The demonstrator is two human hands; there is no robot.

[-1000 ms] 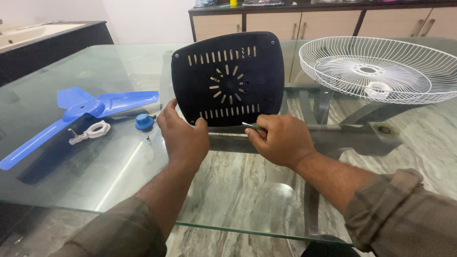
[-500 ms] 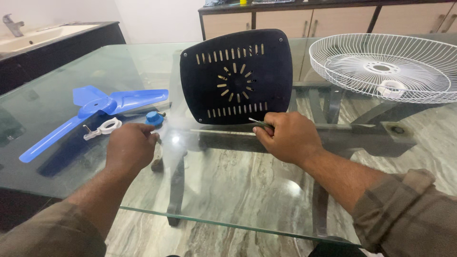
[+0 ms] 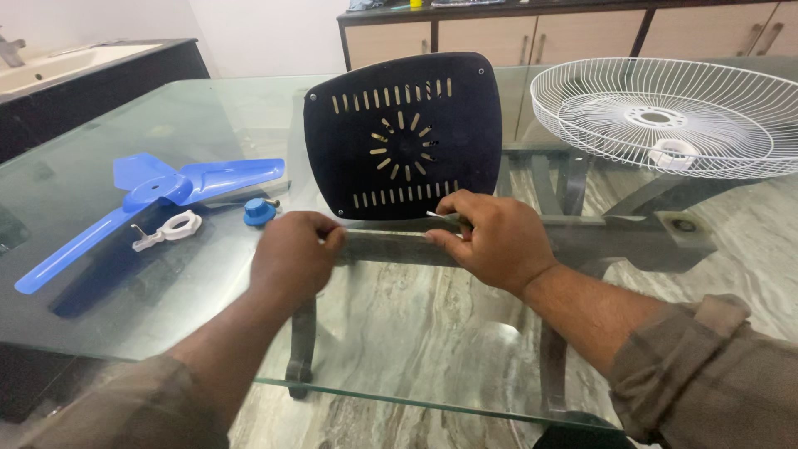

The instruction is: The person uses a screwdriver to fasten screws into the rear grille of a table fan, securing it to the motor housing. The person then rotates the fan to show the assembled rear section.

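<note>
The black panel (image 3: 403, 137) shows rows of pale slots and a sunburst ring of slits. Blue fan blade (image 3: 141, 199) and blue knob (image 3: 257, 212) sit beside a white ring nut (image 3: 176, 226). The white wire grille (image 3: 665, 116) radiates fine spokes over the grey-veined marble floor (image 3: 416, 333).

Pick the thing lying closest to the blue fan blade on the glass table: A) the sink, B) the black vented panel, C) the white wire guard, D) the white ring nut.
D: the white ring nut lies right beside the blue fan blade, while the others sit farther off.
</note>
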